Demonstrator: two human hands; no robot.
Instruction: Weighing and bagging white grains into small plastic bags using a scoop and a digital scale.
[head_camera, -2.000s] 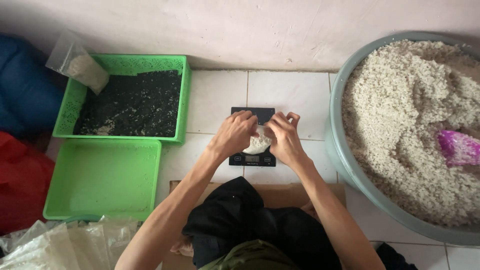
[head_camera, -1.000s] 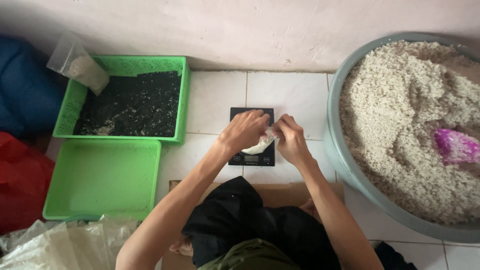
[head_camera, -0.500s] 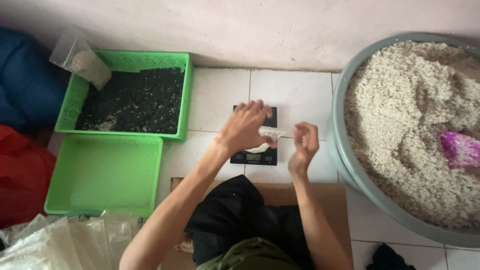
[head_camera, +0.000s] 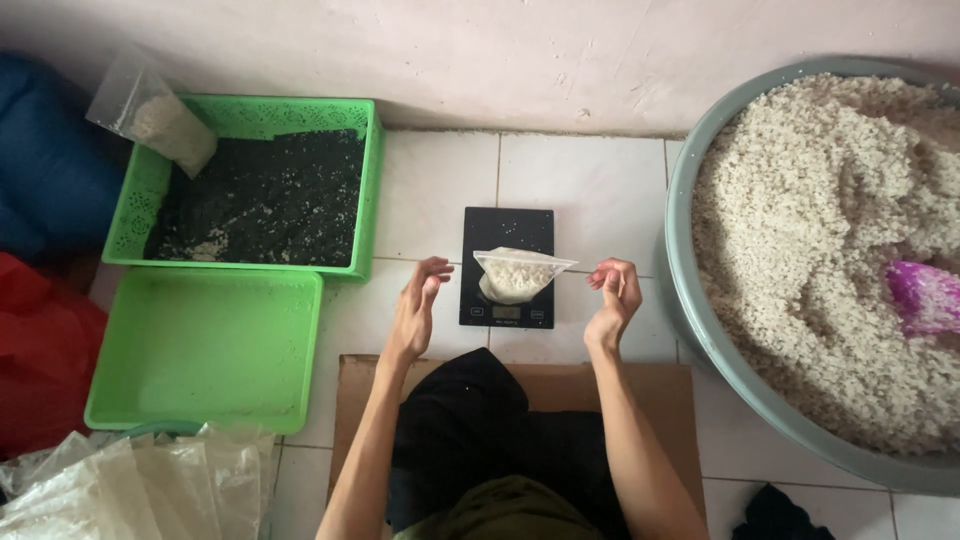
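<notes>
A small clear bag of white grains (head_camera: 515, 275) is sitting on the black scale (head_camera: 507, 266) on the tiled floor (head_camera: 590, 190), while the left hand (head_camera: 420, 300) and right hand (head_camera: 615, 292) are hovering on either side of it, both empty, with fingers loosely curled and seemingly not touching the bag. A large grey basin (head_camera: 690, 300) of grains with a purple scoop (head_camera: 922, 297) is standing to the right. Two green trays (head_camera: 205, 350) are lying to the left, the farther one holding another bag (head_camera: 160, 120).
</notes>
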